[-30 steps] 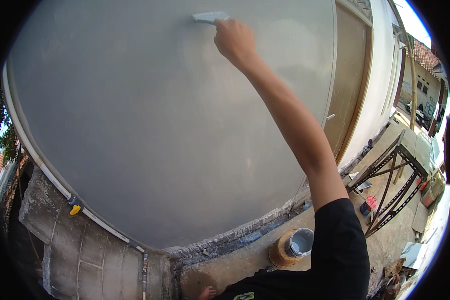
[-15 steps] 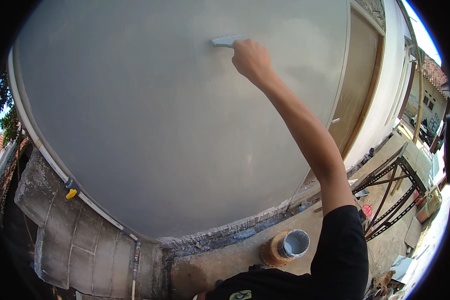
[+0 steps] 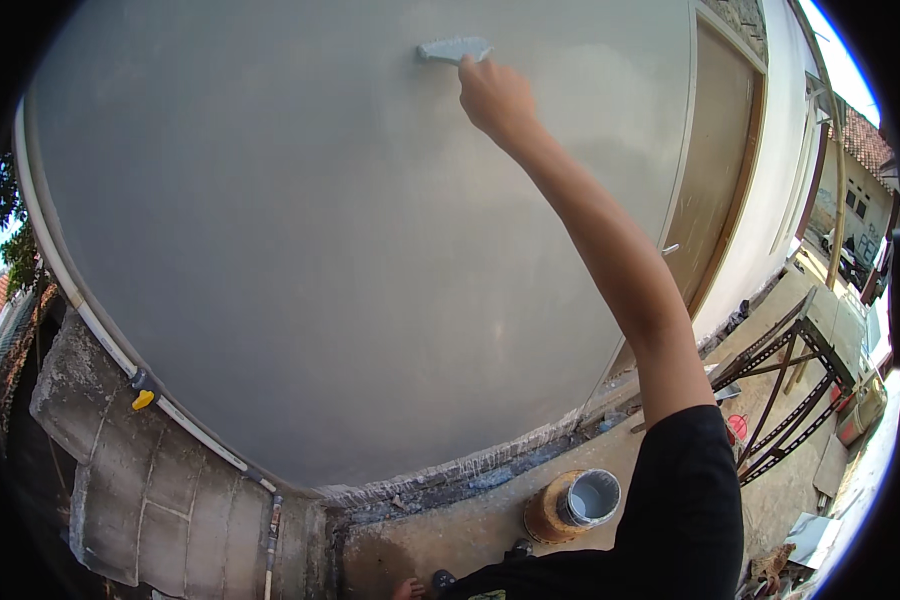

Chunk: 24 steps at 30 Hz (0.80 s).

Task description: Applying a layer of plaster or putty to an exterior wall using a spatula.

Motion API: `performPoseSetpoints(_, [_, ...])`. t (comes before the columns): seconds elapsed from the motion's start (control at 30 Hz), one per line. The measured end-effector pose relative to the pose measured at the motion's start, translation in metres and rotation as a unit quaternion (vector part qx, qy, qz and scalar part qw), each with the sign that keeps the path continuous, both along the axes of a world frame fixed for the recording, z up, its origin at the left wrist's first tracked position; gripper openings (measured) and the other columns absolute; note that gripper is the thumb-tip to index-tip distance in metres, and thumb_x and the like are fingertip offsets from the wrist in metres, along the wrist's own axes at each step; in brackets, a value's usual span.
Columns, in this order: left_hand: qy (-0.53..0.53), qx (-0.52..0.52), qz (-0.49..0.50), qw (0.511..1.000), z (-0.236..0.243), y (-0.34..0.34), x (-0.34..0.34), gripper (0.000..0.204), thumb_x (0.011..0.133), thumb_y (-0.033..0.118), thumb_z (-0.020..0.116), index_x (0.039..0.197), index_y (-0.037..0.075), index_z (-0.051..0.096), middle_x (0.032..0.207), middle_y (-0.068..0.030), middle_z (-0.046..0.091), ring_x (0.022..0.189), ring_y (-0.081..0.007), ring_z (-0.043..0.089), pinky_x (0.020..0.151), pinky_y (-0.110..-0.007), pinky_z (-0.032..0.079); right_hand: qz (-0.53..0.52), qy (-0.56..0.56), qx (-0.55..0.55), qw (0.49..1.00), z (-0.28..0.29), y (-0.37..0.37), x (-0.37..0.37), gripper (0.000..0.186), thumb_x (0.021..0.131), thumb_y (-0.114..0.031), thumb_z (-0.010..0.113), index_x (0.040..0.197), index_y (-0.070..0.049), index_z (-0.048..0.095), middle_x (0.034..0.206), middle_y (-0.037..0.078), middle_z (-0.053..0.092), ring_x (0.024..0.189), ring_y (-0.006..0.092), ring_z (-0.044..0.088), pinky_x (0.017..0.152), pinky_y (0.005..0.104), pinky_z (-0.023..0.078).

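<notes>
High on the grey wall (image 3: 350,260), my right hand (image 3: 495,92) grips a paintbrush (image 3: 448,48) coated in pale grey-blue paint, its bristles against the surface. At the bottom edge, only part of my left hand (image 3: 407,589) shows, low beside my body, with loose fingers and nothing seen in them. A bucket of pale grey-blue paint (image 3: 592,492) rests on a rusty, round support (image 3: 547,515) near the foot of the wall, below my right arm.
A wooden door (image 3: 710,160) is right of the grey wall. A black metal stand (image 3: 785,404) and a red container (image 3: 736,428) stand on the right-side floor. A white pipe with a yellow valve (image 3: 143,399) runs along the left, beside a rough block wall (image 3: 150,470).
My right hand with the brush went down and rightward in the view, then rose slightly on the wall. My left hand dropped mostly out of view, then reappeared at the bottom edge.
</notes>
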State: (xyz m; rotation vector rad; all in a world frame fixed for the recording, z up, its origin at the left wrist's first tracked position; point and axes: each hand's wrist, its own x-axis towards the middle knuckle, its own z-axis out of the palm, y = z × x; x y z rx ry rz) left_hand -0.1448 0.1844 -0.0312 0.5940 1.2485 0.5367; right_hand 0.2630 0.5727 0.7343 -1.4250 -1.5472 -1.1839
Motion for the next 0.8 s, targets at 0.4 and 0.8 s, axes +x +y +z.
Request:
performPoseSetpoints(0.4, [-0.010,0.009,-0.004,1.000,0.005,-0.027,-0.012,0.052,0.084,0.027,0.057,0.127,0.005,0.041,0.120,-0.0145,0.051,0.109,-0.0257,0.050,0.095,-0.041,0.038,0.033,0.063,-0.074,0.995,-0.030,-0.018,0.044,0.013,0.070,-0.001,0.048,0.073,0.001,0.061,0.071,0.018,0.062,0.066,0.0354,0.062,0.055,0.0438,0.050])
performPoseSetpoints(0.8, [-0.023,0.016,-0.019,0.999,0.008,-0.022,-0.014,0.053,0.083,0.027,0.058,0.128,0.006,0.040,0.123,-0.0139,0.049,0.112,-0.0247,0.048,0.097,-0.040,0.036,-0.012,0.041,-0.149,0.988,-0.104,-0.011,0.083,0.028,0.078,-0.005,0.047,0.105,-0.004,0.052,0.067,0.018,0.059,0.063,0.0343,0.061,0.054,0.0447,0.048])
